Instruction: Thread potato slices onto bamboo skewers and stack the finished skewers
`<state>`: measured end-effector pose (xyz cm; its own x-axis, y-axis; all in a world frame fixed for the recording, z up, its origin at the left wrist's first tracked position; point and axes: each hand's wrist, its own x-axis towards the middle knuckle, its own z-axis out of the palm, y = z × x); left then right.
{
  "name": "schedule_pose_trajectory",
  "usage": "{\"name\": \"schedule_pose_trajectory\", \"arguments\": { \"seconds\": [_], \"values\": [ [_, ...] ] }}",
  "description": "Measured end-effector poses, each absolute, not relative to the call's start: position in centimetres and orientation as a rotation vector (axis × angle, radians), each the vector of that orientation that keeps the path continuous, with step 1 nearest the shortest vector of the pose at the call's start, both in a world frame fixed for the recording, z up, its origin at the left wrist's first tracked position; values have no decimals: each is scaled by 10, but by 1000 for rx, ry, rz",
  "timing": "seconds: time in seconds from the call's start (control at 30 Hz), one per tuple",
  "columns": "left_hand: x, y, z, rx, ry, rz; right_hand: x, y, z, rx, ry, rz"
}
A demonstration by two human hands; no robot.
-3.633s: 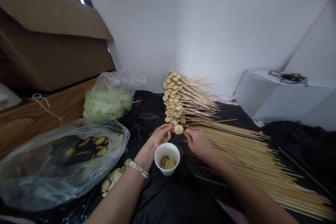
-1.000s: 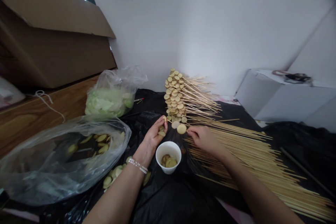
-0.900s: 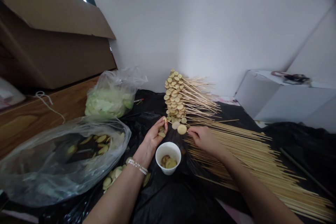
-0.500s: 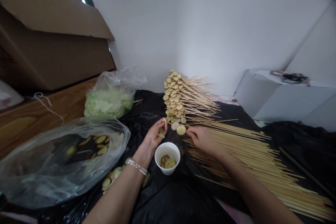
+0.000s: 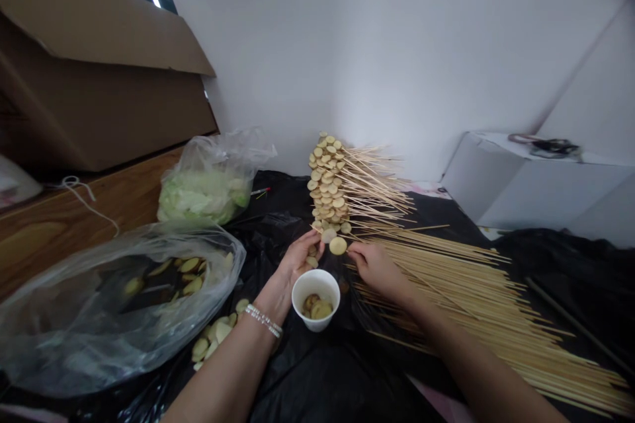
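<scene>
My right hand (image 5: 376, 269) is closed around a bamboo skewer, its fingers just right of a round potato slice (image 5: 338, 246) threaded on the stick. A paler slice (image 5: 328, 235) sits to its left on the same skewer. At the skewer's left end, my left hand (image 5: 297, 256) has its fingers closed, with a few loose potato slices (image 5: 312, 259) tucked in the palm. Just below the hands stands a white cup (image 5: 317, 324) with several slices inside. Behind them rises a pile of skewered potato slices (image 5: 327, 178), sticks pointing right.
Loose bamboo skewers (image 5: 476, 291) spread across the right on black plastic (image 5: 317, 383). To the left lie a clear bag (image 5: 74, 324) holding slices, more slices (image 5: 214, 335) by my forearm, and a bag of cut greens (image 5: 203, 192). A cardboard box (image 5: 109, 106) stands farther back.
My left fingertips have moved slightly right along the skewer, and the slice they held by its left end no longer shows there. My right hand has shifted slightly left with the skewer.
</scene>
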<state>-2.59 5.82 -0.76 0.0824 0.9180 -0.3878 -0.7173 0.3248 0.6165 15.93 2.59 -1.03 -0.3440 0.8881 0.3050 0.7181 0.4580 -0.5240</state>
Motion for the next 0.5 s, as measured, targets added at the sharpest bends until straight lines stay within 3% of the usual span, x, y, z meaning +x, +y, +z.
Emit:
{"name": "schedule_pose_trajectory", "arguments": {
  "seconds": [0.5],
  "values": [
    [-26,53,1,349,735,1232,162,28,-8,-1276,-2120,418]
  ]
}}
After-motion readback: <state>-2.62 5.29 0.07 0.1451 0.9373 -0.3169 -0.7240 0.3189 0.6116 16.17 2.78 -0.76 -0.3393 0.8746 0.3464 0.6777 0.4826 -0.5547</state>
